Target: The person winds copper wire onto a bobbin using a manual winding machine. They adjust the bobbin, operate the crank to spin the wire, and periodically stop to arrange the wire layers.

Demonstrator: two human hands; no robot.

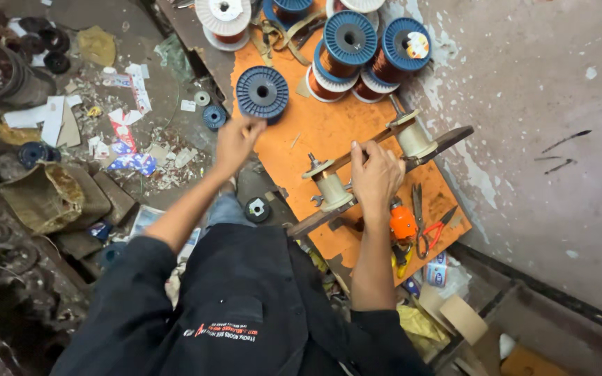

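On orange board (pixel 315 132), hands grip winding rod (pixel 377 139).

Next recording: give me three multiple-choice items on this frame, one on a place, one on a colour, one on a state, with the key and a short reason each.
1. Where are the scissors?
A. on the orange board, right of the right hand
B. on the floor
C. atop a spool

2. What colour are the flanges of the lone spool by the left hand?
A. white
B. blue
C. red

3. What is the right hand doing?
A. hanging free
B. holding scissors
C. closed on the wooden bar of the winding jig

Key: 1 A, they lie beside the orange tool; 2 B, blue disc shows; 3 C, fingers wrap the bar.
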